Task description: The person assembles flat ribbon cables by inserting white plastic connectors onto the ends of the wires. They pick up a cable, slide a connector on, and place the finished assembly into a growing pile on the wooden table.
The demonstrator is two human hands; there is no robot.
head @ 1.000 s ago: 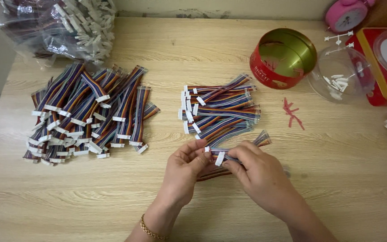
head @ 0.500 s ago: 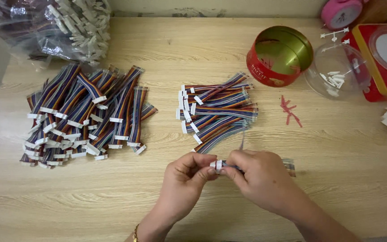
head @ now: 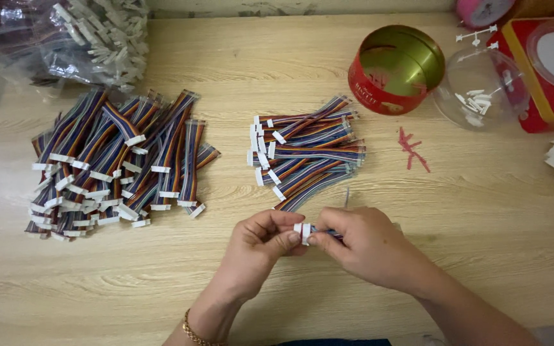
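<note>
Where everything rests, a pale wooden table (head: 469, 256) is seen, and the items on it are listed by size.

Large pile of rainbow ribbon cables (head: 113, 166): heaped loosely at the left, white connectors mostly toward the near edge, apparently kept as one batch, well apart from the rest.

Clear bag of more cables (head: 65, 35): pushed to the far left corner, out of the working area.

Smaller stack of ribbon cables (head: 309, 150): laid parallel at centre, connectors aligned to the left, just beyond the hands, seemingly for easy reach.

Red round tin (head: 395, 67): tipped on its side, gold interior facing the viewer; beside it lies a clear plastic bowl (head: 482, 90) holding small white parts.

Left hand (head: 261, 247): fingers clenched on the white connector (head: 302, 232) of a single cable.

Right hand (head: 367, 247): fingers pinched on the same connector from the opposite side, the cable hidden under the palm; the piece is held just above the table, near the front edge, between both thumbs, presumably for close handling.
</note>
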